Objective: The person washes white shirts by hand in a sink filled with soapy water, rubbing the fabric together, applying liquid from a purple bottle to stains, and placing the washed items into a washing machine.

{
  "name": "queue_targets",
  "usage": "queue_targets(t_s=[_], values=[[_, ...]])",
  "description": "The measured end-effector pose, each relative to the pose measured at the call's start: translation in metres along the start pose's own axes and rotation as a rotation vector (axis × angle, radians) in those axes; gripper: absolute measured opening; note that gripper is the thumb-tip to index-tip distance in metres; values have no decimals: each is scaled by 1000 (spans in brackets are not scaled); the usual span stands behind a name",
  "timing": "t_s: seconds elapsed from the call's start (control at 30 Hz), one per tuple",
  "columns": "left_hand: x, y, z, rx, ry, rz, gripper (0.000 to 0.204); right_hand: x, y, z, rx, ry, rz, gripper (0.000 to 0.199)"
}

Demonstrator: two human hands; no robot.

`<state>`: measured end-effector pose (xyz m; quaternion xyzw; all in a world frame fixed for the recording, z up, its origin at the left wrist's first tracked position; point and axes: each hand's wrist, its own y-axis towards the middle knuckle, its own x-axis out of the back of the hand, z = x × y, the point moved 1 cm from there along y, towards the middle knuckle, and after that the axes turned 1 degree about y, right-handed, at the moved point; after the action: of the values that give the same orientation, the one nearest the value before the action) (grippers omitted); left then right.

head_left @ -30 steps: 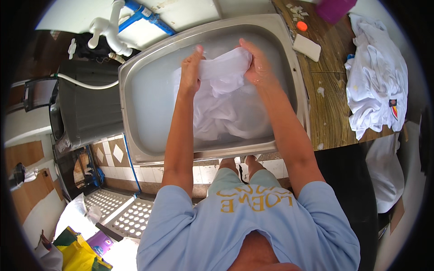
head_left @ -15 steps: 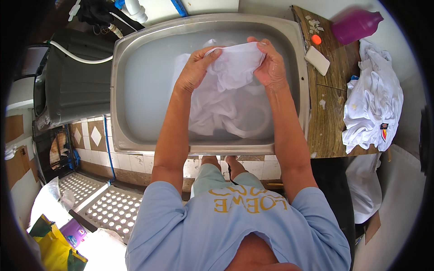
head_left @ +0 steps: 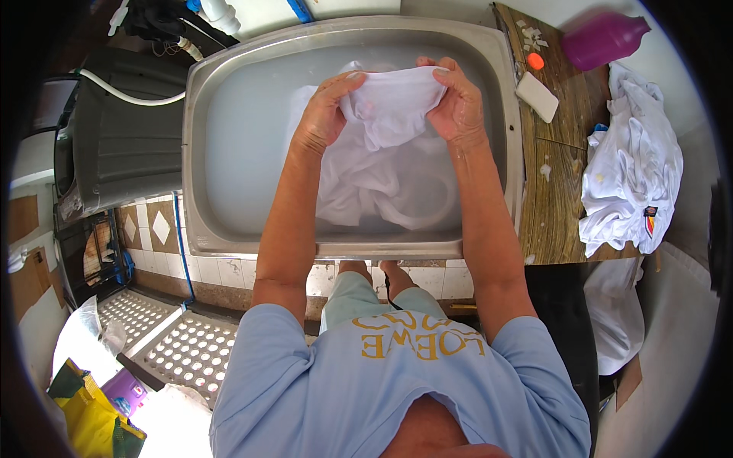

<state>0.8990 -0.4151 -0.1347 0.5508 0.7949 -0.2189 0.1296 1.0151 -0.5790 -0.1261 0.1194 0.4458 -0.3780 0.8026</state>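
Observation:
A wet white garment (head_left: 391, 114) is stretched between my hands over the metal sink (head_left: 343, 249). My left hand (head_left: 327, 113) pinches its upper left edge, thumb on top. At the other end my right hand (head_left: 458, 105) grips the upper right edge between thumb and fingers. The rest of the cloth trails down into cloudy, greyish water (head_left: 243, 145), where its folds lie under and at the surface. Which part of the garment is held up, I cannot tell.
On the wooden counter (head_left: 561, 202) at right are a white soap bar (head_left: 537, 97), an orange cap (head_left: 535, 61), small pale pieces (head_left: 532, 34), a purple bottle (head_left: 607, 43) and a pile of white clothes (head_left: 634, 168). A dark grey ribbed tub (head_left: 130, 137) stands left of the sink.
The stretched part of the garment has been lowered slightly and its top edge now bows more between my hands. Both hands keep their hold.

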Motion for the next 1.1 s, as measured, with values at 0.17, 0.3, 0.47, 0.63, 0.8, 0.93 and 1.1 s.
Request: queue_targets(t_s=[0.17, 0.3, 0.47, 0.63, 0.8, 0.93, 1.1], values=[[8, 3, 9, 5, -102, -32, 31, 1, 1, 0, 5, 1, 2, 12], [4, 1, 6, 47, -162, 13, 30, -1, 0, 1, 13, 18, -5, 11], [-4, -1, 3, 94, -150, -7, 34, 8, 2, 2, 18, 38, 61, 11], [-7, 0, 4, 79, -35, -51, 30, 0, 1, 3, 25, 71, 62, 12], [-14, -3, -1, 23, -16, -41, 21, -5, -2, 6, 60, 64, 43, 13], [-17, -6, -6, -17, -19, -25, 19, -4, -2, 9, 76, 64, 131, 14], [-15, -9, -10, -7, -15, 6, 18, -5, -3, 9, 73, 30, 167, 15]])
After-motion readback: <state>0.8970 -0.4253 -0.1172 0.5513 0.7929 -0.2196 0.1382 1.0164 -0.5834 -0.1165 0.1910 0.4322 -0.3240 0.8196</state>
